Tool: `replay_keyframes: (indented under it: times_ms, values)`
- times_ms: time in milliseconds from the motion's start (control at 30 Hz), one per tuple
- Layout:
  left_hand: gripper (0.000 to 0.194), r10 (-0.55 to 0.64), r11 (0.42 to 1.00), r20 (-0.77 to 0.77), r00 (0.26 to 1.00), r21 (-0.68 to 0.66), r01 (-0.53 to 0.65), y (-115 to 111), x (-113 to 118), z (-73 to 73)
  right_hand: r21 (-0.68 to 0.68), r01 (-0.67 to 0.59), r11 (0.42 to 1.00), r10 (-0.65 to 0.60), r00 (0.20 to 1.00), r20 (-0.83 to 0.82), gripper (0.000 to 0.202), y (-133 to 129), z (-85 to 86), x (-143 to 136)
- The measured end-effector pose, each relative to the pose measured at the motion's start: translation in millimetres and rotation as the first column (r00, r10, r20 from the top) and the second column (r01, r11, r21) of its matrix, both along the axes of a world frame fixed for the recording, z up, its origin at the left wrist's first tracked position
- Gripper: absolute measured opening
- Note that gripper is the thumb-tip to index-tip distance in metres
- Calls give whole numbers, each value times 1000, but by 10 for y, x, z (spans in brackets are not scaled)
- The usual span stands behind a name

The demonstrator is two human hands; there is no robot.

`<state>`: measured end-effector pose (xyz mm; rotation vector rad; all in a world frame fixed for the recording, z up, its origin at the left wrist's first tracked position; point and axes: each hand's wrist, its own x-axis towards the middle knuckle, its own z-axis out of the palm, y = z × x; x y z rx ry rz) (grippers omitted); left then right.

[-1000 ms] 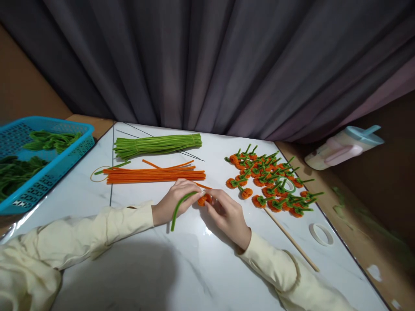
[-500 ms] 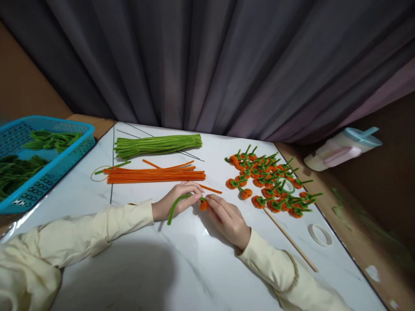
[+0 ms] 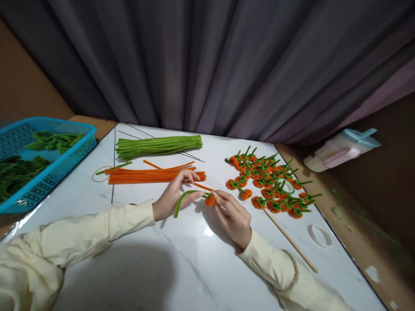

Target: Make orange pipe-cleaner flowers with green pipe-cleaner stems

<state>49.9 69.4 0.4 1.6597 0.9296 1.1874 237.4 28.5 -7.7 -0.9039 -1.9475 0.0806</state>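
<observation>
Between my hands is a small orange pipe-cleaner pumpkin point(image 3: 210, 201) with green at its top. The fingers of my right hand point(image 3: 232, 216) are closed on its right side. My left hand point(image 3: 175, 194) has thumb and index finger apart, beside a green pipe cleaner point(image 3: 180, 201) that runs from the pumpkin over the thumb and droops to the left. Behind the hands lie a bundle of orange pipe cleaners point(image 3: 152, 175) and, farther back, a bundle of green ones point(image 3: 158, 145). Several orange pumpkins with green stems point(image 3: 259, 180) are piled to the right.
A blue basket point(image 3: 69, 162) with green loops stands at the left. At the right are a wooden stick point(image 3: 292, 241), a white ring point(image 3: 320, 236), a green-and-white tape roll point(image 3: 284, 186) among the pumpkins, and a lidded cup point(image 3: 340, 149). A curtain hangs behind.
The small pumpkin has moved slightly right and up with my right fingers. My left thumb and index finger have spread apart, and the green pipe cleaner has shifted right.
</observation>
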Motion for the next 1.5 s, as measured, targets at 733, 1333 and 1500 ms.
replay_keyframes:
  times_ms: [733, 1333, 1500]
  values:
    - [36, -150, 925, 100, 984, -336, 175, -203, 106, -107, -143, -71, 987, 78, 996, 48, 37, -10, -11, -52]
    - [28, -253, 910, 125, 959, -306, 280, -185, 54, -4, -76, -192, 979, 201, 809, 552, 24, 230, 442, 185]
    - [35, -297, 902, 122, 947, -290, 320, -154, 28, -4, -239, -202, 950, 279, 893, 353, 17, 211, 382, 164]
